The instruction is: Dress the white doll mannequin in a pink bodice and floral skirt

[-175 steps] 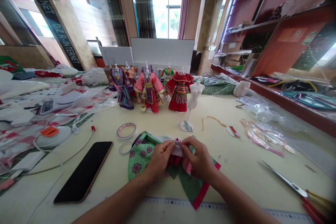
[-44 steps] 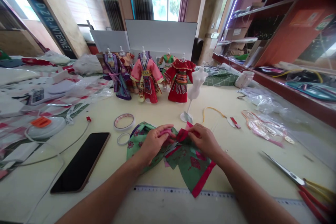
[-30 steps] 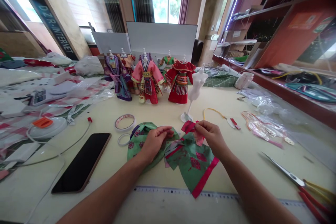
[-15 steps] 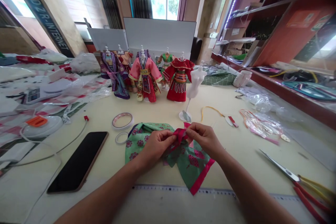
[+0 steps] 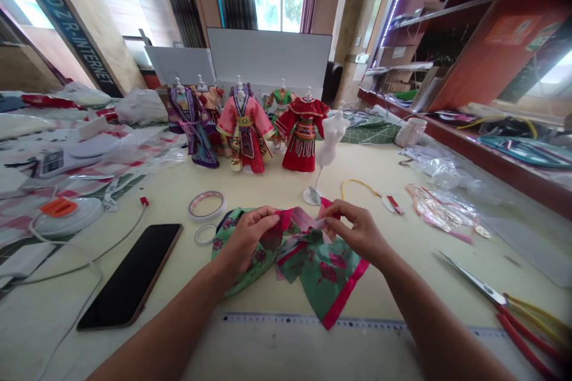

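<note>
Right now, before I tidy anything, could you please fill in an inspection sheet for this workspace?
Surface: pale table, a ruler along the near side.
Work in hand: pink strip stretched between both hands; pink-edged green cloth below it.
Clutter: phone and tape roll at left; scissors and plastic bags at right.
Hands: left hand and right hand each pinch the strip with their fingers.
Cables: a red-tipped cable curves behind the phone.
Surroundings: five dressed mannequins, one bare mannequin, white board behind, shelves at right.
</note>
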The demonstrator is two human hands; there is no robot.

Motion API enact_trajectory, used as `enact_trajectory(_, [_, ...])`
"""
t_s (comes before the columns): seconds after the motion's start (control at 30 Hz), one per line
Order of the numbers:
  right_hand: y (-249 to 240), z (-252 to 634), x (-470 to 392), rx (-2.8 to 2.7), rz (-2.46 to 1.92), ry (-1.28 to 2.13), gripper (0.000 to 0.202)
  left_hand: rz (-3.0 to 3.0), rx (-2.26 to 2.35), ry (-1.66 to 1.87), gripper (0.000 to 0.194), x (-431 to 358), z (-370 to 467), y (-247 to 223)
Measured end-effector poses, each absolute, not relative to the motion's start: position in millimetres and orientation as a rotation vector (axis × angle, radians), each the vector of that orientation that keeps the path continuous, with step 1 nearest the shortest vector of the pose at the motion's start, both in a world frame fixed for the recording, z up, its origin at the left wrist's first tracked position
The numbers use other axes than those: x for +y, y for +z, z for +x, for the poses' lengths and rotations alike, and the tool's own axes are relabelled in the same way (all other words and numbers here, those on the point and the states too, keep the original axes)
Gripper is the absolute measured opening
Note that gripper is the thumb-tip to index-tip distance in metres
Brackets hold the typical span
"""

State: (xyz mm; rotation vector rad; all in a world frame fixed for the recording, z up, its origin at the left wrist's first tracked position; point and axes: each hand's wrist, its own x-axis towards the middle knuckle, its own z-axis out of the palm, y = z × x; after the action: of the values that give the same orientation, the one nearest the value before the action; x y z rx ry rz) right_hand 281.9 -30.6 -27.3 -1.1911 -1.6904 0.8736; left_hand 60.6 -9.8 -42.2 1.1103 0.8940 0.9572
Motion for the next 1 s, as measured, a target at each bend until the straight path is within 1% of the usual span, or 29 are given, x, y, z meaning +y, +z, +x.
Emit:
enact_trajectory(0.1, [-23.1,286.9,-30.0,-1.717,-1.215,0.872,0.009,1.122,0.860,0.993,0.014,-6.4,55.9,-41.3])
enact_trajectory(0.27, [-24.7,295.6,-23.5,-1.651,-1.300,0.713,0.015,1.078,0.839,1.062,0.010,-3.5,49.4,-39.4])
enact_trajectory(0.4, [-30.9,305.4,-16.3,-1.555,-1.336,0.675,0.012,1.007,0.775,1.123,0.008,-2.0,46.8,-36.4])
enact_trajectory(0.47, [-31.5,310.3,-15.2,-1.516,-1.312,0.740,0.012,0.987,0.741,1.130,0.008,-1.1,46.3,-34.5])
enact_trajectory(0.57, [-26.7,315.9,-18.6,-1.500,-1.246,0.884,0.018,1.000,0.723,1.136,0.008,-0.2,45.5,-33.0])
enact_trajectory(0.7, [-18.1,316.6,-27.1,-1.563,-1.155,1.232,0.025,1.040,0.720,1.106,0.007,0.0,44.4,-34.5])
enact_trajectory(0.8, [-18.3,311.4,-30.5,-1.754,-1.080,1.439,0.026,1.087,0.755,1.089,0.008,-0.3,44.1,-37.4])
enact_trajectory(0.9, [-25.4,306.8,-29.9,-2.041,-1.114,1.451,0.039,1.123,0.778,1.081,0.012,-0.4,43.5,-40.5])
enact_trajectory(0.97, [-30.8,306.4,-28.4,-2.165,-1.212,1.398,0.051,1.141,0.776,1.066,0.013,-0.3,42.9,-42.6])
enact_trajectory(1.0, [-32.8,306.8,-27.7,-2.200,-1.269,1.347,0.054,1.154,0.773,1.055,0.013,-0.3,42.7,-43.5])
